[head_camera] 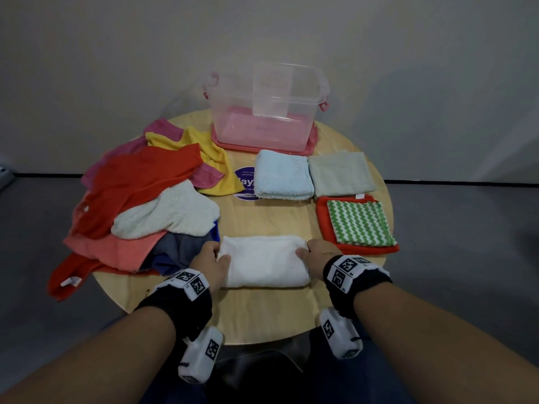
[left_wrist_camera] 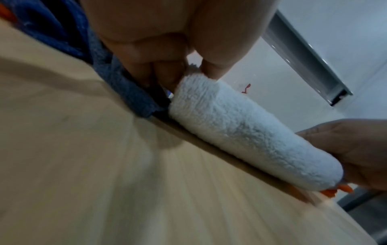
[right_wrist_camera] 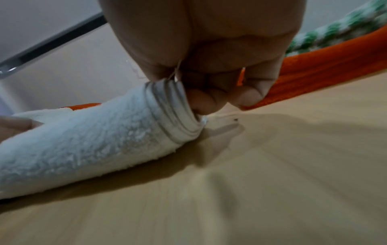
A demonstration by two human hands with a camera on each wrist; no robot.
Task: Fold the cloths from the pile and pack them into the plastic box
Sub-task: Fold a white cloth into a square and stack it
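Note:
A folded white towel [head_camera: 264, 260] lies near the front of the round wooden table [head_camera: 262, 313]. My left hand [head_camera: 210, 259] pinches its left end, thumb on top and fingers under the edge. My right hand [head_camera: 318, 251] pinches its right end the same way. The left wrist view shows the white towel [left_wrist_camera: 247, 137] held between thumb and fingers [left_wrist_camera: 159, 73]. In the right wrist view the towel's hemmed end [right_wrist_camera: 173, 112] sits in my curled fingers [right_wrist_camera: 209, 99]. The clear plastic box [head_camera: 267, 107] stands open at the back on its pink lid.
An unfolded pile of cloths [head_camera: 140, 205], red, yellow, pink, white and blue, covers the table's left side. Folded cloths lie on the right: a light blue one [head_camera: 283, 176], a grey-green one [head_camera: 339, 173], and a green zigzag cloth [head_camera: 360, 223] atop an orange one.

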